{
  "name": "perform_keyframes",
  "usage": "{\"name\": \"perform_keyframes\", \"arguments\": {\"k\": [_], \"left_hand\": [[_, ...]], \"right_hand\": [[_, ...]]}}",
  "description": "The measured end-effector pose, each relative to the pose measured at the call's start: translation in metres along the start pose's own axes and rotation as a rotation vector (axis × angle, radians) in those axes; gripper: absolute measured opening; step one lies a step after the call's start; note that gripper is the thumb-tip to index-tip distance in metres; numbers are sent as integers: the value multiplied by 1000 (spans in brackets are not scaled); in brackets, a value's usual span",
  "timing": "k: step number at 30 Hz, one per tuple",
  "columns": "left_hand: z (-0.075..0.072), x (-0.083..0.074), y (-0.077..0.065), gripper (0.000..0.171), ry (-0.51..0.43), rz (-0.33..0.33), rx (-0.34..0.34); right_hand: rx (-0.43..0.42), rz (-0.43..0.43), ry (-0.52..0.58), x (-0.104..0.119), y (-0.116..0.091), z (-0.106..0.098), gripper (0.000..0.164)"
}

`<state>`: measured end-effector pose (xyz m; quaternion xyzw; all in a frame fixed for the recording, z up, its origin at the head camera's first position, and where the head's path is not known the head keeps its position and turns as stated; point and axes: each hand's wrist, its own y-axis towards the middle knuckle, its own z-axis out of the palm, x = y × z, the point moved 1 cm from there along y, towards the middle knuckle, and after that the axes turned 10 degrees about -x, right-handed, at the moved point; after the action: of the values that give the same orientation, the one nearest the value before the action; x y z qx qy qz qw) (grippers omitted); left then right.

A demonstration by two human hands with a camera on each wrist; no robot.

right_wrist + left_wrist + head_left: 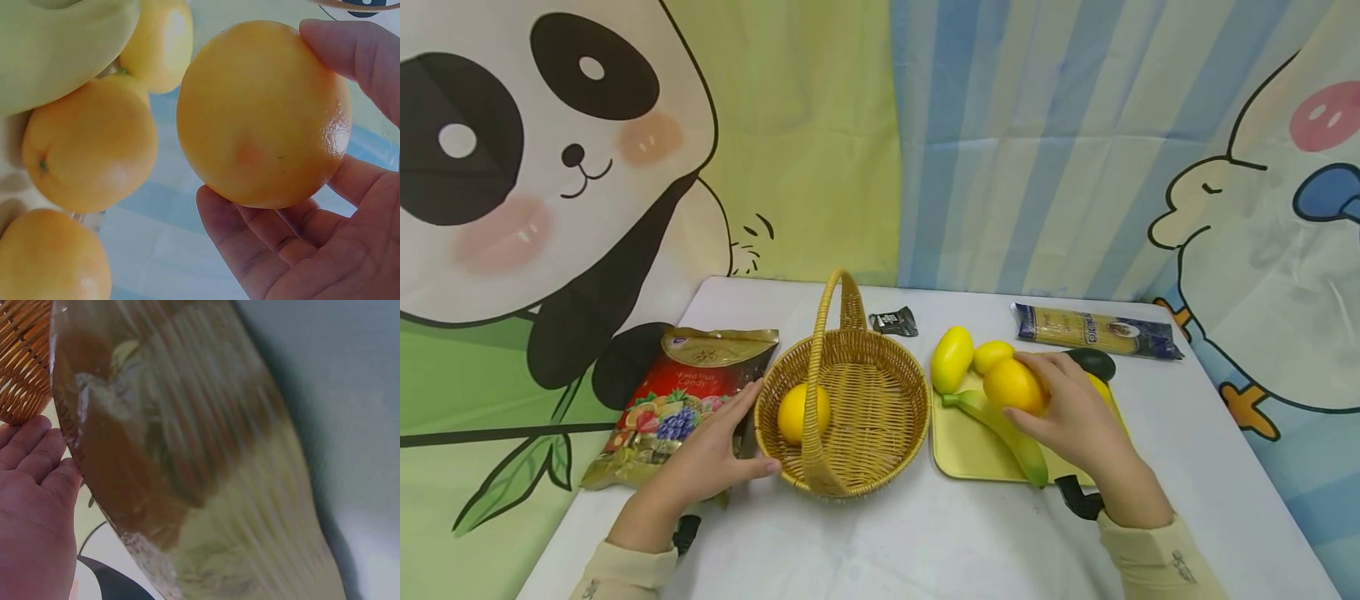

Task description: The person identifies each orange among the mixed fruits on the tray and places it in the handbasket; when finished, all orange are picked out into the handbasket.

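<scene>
My right hand (1071, 408) grips an orange (1015, 387) between thumb and fingers, over the yellow tray (955, 463). The right wrist view shows the same orange (262, 115) held at the fingertips, with other oranges (94, 144) beside it. A wicker basket (880, 475) with a tall handle stands in the middle and has one orange (803, 414) inside, at its left. Along the basket's left wall lies my left hand (718, 454), fingers straight and thumb near the front rim. In the left wrist view its fingertips meet the basket weave (25, 375).
On the tray lie a greenish banana (1000, 429), a yellow mango-like fruit (952, 360) and a lemon (992, 355). A dark green fruit (1092, 364) sits at its back. Around them are a candy bag (681, 400), a small black packet (895, 322) and a spaghetti pack (1093, 330).
</scene>
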<state>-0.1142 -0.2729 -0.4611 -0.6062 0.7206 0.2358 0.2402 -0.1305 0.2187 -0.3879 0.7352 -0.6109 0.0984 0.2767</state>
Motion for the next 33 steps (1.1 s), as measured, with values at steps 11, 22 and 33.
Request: {"name": "perform_keyframes", "arguments": {"k": [11,22,33], "left_hand": [[0,0,0,125,6,7,-4],[0,0,-1,125,6,-1,-2],[1,0,0,125,2,12,-4]], "right_hand": [[24,-18,56,19,15,15,74],[29,-71,70,42,32,23,78],[32,-149,94,61,43,32,77]]}}
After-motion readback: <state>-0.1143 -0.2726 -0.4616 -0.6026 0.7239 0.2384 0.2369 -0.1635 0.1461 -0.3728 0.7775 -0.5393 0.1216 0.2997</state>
